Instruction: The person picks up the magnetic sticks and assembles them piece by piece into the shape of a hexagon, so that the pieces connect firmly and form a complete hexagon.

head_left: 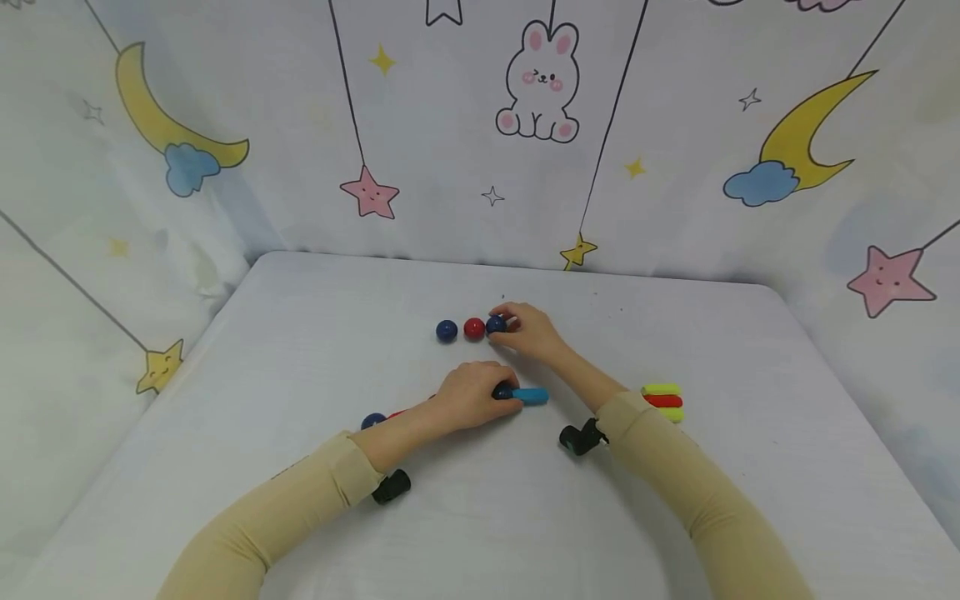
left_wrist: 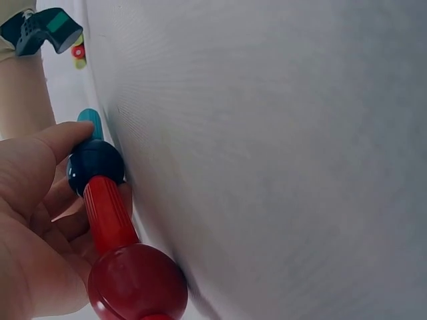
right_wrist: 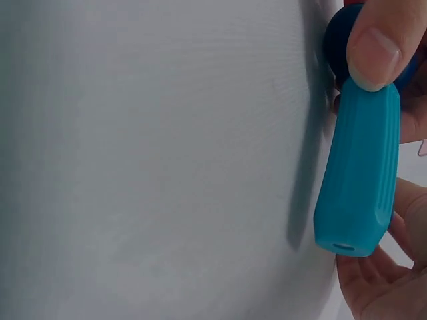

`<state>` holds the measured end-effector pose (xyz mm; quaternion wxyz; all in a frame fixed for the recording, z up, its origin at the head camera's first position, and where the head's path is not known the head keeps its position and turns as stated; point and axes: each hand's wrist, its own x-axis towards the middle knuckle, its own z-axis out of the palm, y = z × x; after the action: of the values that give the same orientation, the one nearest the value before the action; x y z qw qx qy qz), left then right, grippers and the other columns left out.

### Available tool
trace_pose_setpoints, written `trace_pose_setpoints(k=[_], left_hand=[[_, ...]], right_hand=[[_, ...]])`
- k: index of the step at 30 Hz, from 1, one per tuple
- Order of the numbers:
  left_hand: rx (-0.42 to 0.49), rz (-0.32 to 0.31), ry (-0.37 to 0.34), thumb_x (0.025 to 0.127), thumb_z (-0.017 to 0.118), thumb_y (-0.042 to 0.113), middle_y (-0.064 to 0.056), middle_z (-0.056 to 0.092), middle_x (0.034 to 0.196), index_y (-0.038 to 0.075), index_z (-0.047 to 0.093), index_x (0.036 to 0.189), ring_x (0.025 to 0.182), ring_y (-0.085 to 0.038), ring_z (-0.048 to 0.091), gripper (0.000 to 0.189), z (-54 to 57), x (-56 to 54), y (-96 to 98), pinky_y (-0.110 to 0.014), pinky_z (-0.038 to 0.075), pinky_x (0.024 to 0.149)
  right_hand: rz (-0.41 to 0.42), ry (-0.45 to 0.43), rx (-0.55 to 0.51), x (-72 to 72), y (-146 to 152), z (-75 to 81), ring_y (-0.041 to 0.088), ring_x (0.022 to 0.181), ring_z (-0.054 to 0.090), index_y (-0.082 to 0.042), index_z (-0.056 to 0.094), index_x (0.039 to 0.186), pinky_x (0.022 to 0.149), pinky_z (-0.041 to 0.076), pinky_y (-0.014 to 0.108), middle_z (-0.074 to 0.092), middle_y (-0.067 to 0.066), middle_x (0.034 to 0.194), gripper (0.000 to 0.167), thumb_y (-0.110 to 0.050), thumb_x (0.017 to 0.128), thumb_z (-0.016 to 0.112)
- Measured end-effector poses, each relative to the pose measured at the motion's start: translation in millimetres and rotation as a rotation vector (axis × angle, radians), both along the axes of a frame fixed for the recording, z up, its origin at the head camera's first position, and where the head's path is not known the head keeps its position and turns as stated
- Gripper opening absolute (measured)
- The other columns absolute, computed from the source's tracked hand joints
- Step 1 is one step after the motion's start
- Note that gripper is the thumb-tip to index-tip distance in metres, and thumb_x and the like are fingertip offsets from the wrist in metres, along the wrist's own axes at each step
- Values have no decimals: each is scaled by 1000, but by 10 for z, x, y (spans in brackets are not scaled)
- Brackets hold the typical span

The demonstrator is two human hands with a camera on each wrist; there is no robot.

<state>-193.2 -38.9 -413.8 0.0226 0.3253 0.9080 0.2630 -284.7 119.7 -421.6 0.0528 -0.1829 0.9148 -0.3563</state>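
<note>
My left hand grips a chain of toy rods and balls low over the white table. In the left wrist view its thumb and fingers lie about a dark blue ball and a ribbed red rod, which runs to a red ball. From the blue ball's far side sticks a light blue rod, its end free. Farther back, my right hand pinches another dark blue ball between thumb and fingers. Beside it sit a loose red ball and a dark blue ball.
Yellow-green and red rods lie side by side to the right, near the right sleeve. The chain's other dark blue ball shows behind the left forearm. A black wrist camera hangs under the right wrist, another under the left.
</note>
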Motion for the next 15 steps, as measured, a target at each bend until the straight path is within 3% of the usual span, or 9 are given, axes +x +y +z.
trace_pose_setpoints(k=[6, 15], left_hand=[[-9, 6, -5, 88, 73, 29, 3, 65, 85, 12, 70, 97, 74, -10, 57, 20, -4, -7, 18, -27, 47, 64], [-18, 25, -25, 89, 72, 31, 4, 66, 86, 13, 71, 99, 74, -10, 56, 21, 21, -6, 11, -26, 45, 65]], right_hand=[[-32, -42, 7, 136, 154, 10, 28, 108, 59, -8, 61, 122, 92, 49, 40, 62, 12, 119, 39, -23, 88, 73], [-20, -75, -24, 448, 633, -22, 27, 107, 59, -10, 61, 123, 91, 49, 43, 64, 8, 116, 41, -25, 88, 74]])
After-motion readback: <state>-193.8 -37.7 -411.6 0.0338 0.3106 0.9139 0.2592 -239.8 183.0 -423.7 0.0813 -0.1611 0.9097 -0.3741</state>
